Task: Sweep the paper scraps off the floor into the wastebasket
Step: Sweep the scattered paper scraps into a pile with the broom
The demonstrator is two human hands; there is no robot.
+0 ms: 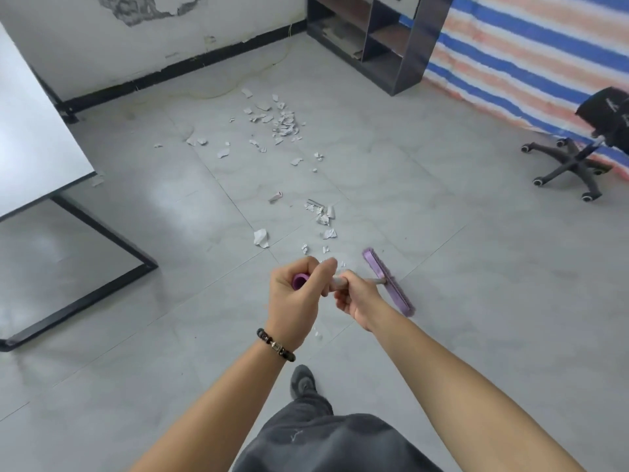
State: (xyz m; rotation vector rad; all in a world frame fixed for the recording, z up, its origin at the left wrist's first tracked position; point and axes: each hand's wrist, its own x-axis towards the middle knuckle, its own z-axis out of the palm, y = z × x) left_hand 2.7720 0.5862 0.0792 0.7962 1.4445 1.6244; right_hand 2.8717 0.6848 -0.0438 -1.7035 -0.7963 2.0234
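Observation:
A broom with a purple head [388, 281] rests on the grey tile floor just ahead of me. Its pale handle runs back into both hands. My left hand [299, 294] is closed around the purple handle end. My right hand [357, 294] grips the shaft lower down, close to the head. White paper scraps lie ahead: a near cluster [321, 214] left of the broom head, one larger piece [260, 237], and a far pile [284, 126] toward the wall. No wastebasket is in view.
A white table with a black frame [102, 229] stands at left. A dark shelf unit [381, 42] is at the back. An office chair base [571, 165] and a striped tarp [531, 52] fill the right. My foot [303, 379] is below.

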